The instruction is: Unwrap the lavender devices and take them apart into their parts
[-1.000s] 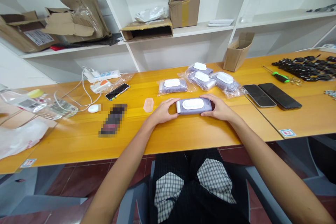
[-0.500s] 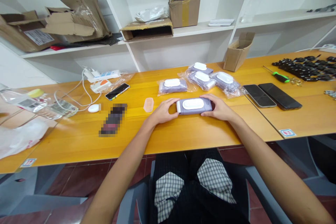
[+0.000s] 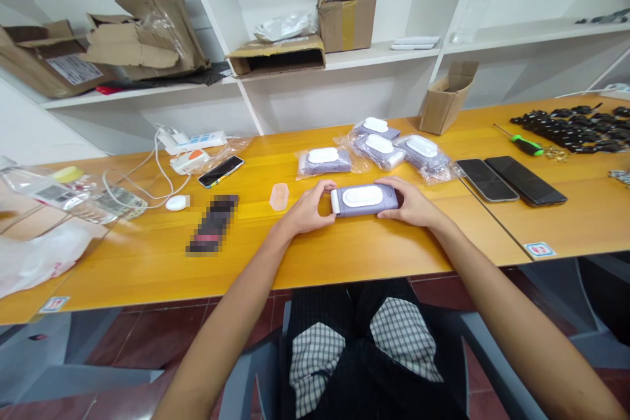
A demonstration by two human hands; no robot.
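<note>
Both my hands grip a lilac handheld plastic device [image 3: 363, 201] with a white oval top, lying flat on the yellow wooden table [image 3: 147, 262]. My left hand [image 3: 309, 209] holds its left end, and my right hand [image 3: 411, 205] holds its right end. The fingers hide part of each end. Just left of my left hand sits a small translucent pink plastic piece [image 3: 279, 197]. Beyond my hands lie several similar devices in clear plastic bags, among them one [image 3: 323, 161] and another [image 3: 378, 147].
On the right lie two smartphones [image 3: 509, 182], a green-handled screwdriver [image 3: 524, 146] and a heap of black parts [image 3: 575, 131]. On the left are a phone [image 3: 220, 171], a power strip [image 3: 191, 142], white cables and a pixelated object [image 3: 212, 225]. Torn cardboard boxes [image 3: 147, 33] fill the shelves behind.
</note>
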